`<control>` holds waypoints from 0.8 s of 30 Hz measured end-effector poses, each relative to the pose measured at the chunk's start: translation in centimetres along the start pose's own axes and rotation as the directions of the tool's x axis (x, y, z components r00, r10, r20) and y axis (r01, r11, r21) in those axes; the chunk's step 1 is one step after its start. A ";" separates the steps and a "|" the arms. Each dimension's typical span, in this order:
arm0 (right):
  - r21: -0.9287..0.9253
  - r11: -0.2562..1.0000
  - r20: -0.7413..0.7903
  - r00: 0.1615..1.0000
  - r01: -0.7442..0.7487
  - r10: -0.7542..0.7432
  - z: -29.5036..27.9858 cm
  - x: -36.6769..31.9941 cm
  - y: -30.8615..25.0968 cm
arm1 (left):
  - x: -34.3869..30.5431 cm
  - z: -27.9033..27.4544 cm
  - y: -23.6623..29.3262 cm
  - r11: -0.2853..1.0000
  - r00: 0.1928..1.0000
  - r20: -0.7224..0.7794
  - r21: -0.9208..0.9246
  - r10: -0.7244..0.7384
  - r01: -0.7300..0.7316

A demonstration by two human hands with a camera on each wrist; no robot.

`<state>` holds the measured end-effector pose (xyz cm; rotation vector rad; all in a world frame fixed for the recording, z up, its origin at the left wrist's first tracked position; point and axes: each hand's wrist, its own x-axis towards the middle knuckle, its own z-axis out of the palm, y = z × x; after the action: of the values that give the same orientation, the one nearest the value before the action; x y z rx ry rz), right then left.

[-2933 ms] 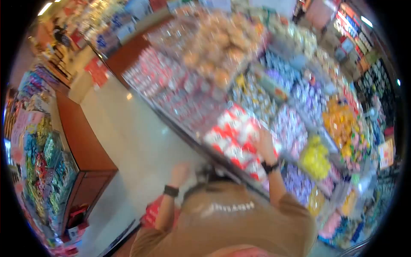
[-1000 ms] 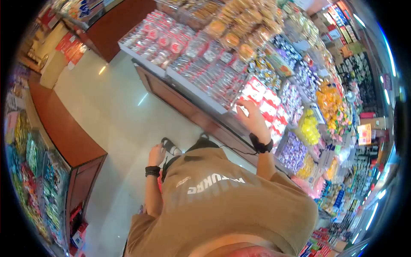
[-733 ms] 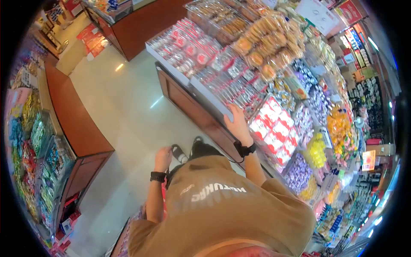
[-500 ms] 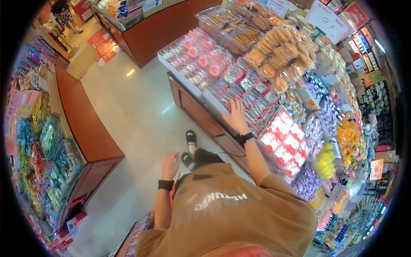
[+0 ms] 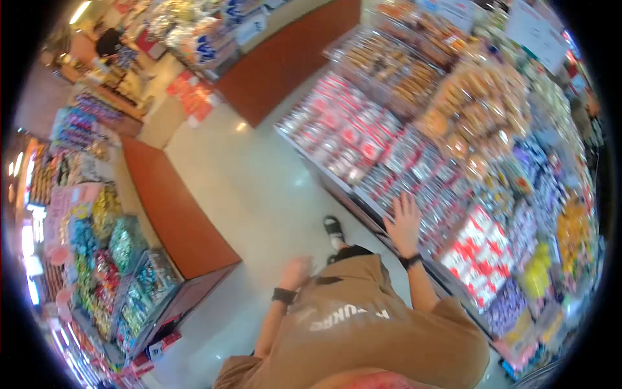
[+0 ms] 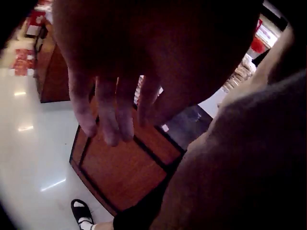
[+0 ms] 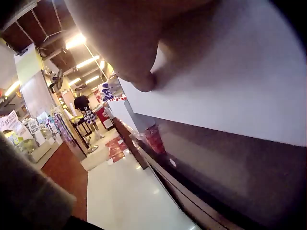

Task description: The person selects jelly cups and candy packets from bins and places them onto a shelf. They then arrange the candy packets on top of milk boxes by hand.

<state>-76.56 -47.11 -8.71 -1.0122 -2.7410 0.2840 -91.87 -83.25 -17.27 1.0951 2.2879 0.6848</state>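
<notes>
My right hand (image 5: 405,223) lies with fingers spread at the front edge of a display, over rows of silver-and-red wrapped packets (image 5: 427,188). The right wrist view has that hand (image 7: 127,40) dark and close, a fingertip against the white side of a tray (image 7: 225,96). Just to its right in the head view stand red-and-white packs (image 5: 478,256) in a block. My left hand (image 5: 298,271) hangs beside my body above the floor, blurred. Up close, the left hand (image 6: 139,52) has loose, downward fingers and holds nothing.
Cookies in clear boxes (image 5: 389,68) and bagged round pastries (image 5: 479,107) sit farther back on the display. Across the aisle floor (image 5: 259,188) stands a brown wooden counter (image 5: 175,201) with wrapped candy (image 5: 107,259). A person (image 7: 86,112) is far down the aisle.
My right hand has left the red-and-white packs and moved along the display's edge to the silver-and-red packets, its fingers spreading. The view has shifted along the aisle. My left hand stays low.
</notes>
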 end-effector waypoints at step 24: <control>0.783 0.517 0.382 0.923 -0.345 0.036 -1.7 10.5 -8.0 | 12.7 -3.4 -12.8 0.661 0.690 0.036 -0.253 -0.723 0.706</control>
<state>-88.91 -46.02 -3.80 -0.9866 -2.1609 1.7630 -108.06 -80.75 -25.68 -0.0090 2.3353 0.6419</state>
